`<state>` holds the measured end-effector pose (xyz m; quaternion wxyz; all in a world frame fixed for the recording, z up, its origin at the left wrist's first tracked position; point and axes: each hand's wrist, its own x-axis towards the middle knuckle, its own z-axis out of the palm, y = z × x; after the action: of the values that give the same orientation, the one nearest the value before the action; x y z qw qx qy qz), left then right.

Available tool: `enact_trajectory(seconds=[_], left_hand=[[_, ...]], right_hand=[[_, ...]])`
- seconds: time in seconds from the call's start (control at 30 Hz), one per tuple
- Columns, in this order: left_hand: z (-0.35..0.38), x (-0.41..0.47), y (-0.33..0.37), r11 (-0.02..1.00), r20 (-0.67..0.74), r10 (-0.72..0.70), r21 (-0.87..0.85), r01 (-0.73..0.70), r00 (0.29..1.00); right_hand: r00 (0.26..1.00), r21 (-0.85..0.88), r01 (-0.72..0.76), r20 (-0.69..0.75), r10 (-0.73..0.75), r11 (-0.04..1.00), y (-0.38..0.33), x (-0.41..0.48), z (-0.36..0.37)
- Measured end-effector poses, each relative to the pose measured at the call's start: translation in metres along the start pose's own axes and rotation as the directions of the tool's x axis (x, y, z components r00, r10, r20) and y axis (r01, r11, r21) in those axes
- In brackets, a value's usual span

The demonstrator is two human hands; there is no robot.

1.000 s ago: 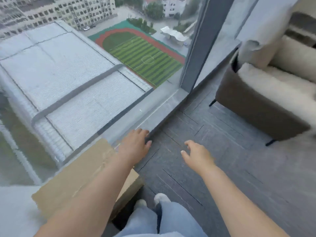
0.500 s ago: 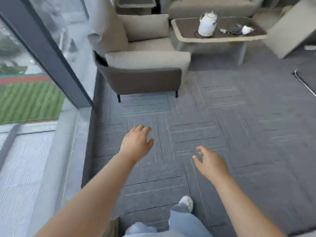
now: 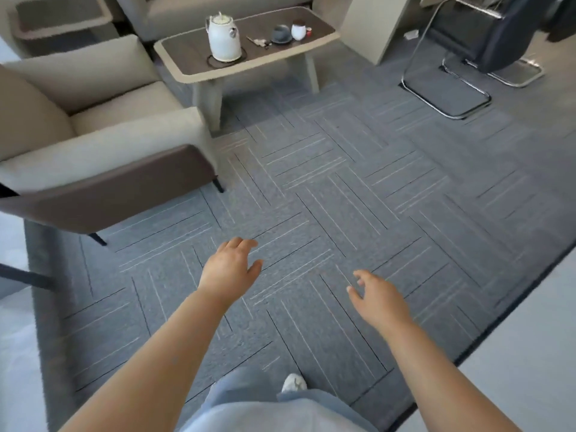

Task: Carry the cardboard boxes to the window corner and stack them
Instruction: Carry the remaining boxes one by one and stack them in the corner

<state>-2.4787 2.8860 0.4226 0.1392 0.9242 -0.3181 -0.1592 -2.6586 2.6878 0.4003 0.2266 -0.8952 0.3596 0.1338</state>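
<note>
Armchair [image 3: 93, 145] shifted left; left hand [image 3: 229, 269], right hand [image 3: 378, 302] outstretched.

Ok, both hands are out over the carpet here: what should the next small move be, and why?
Probably step or turn to bring a cardboard box into view: the left hand and right hand are both open and hold nothing, and no box shows on the carpet or by the armchair.
</note>
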Motion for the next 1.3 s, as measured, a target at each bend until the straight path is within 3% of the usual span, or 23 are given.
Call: enact_trajectory(seconds=[0.33,0.53,0.63,1.0,1.13,1.3], left_hand=[[-0.012,0.107,-0.008,0.996,0.03,-0.087,-0.007,0.087,0.996],[-0.034,0.232,0.007,1.0,0.055,-0.001,-0.014,0.002,0.998],[-0.049,0.299,0.029,0.994,0.065,0.106,0.015,-0.107,0.992],[-0.058,0.504,0.169,0.93,0.118,0.355,0.052,-0.363,0.927],[-0.053,0.576,0.22,0.922,0.112,0.374,0.065,-0.382,0.921],[-0.05,0.657,0.277,0.94,0.138,0.329,0.043,-0.338,0.934]], right_hand=[[0.991,0.042,0.112,-0.074,-0.108,0.993,-0.041,0.136,-0.076],[0.993,0.035,0.077,-0.096,-0.074,0.996,-0.055,0.227,-0.118],[0.995,0.036,0.019,-0.095,-0.015,0.999,-0.049,0.265,-0.138],[0.936,0.196,-0.324,-0.08,0.344,0.926,0.067,0.355,-0.187],[0.928,0.161,-0.351,-0.074,0.366,0.923,0.111,0.421,-0.223],[0.95,0.149,-0.278,-0.107,0.295,0.949,0.15,0.52,-0.298]])
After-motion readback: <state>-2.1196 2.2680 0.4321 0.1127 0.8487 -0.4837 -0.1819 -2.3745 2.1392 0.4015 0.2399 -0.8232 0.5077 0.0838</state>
